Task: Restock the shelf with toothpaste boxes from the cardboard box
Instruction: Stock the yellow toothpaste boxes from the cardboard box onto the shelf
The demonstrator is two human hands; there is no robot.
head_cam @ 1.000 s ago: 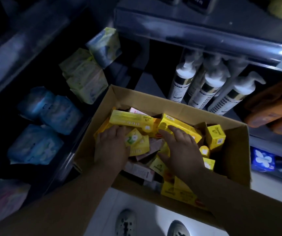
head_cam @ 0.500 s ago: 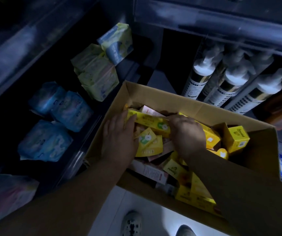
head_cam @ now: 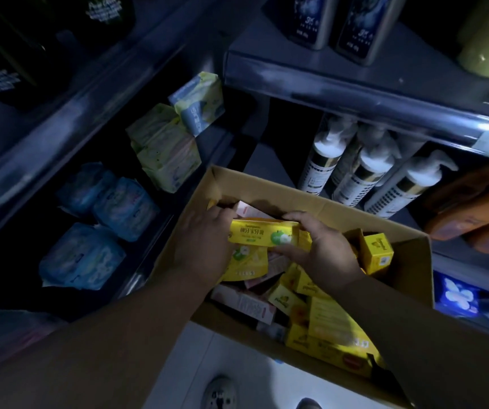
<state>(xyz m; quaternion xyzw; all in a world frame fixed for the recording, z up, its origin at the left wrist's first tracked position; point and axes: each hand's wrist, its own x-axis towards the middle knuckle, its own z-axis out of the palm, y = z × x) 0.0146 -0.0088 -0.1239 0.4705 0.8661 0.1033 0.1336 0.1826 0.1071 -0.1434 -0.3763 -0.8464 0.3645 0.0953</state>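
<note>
Open brown cardboard box point(head_cam: 408, 270) sitting low before person, holding jumble of yellow and pink cartons. Left hand point(head_cam: 205, 246) and right hand point(head_cam: 323, 252) both reaching inside, each grip curling round one end of long yellow toothpaste box with green apple print point(head_cam: 262, 233), holding it level just above pile. Beyond, white pump bottles point(head_cam: 367, 175) standing under grey metal shelf point(head_cam: 355, 93).
</note>
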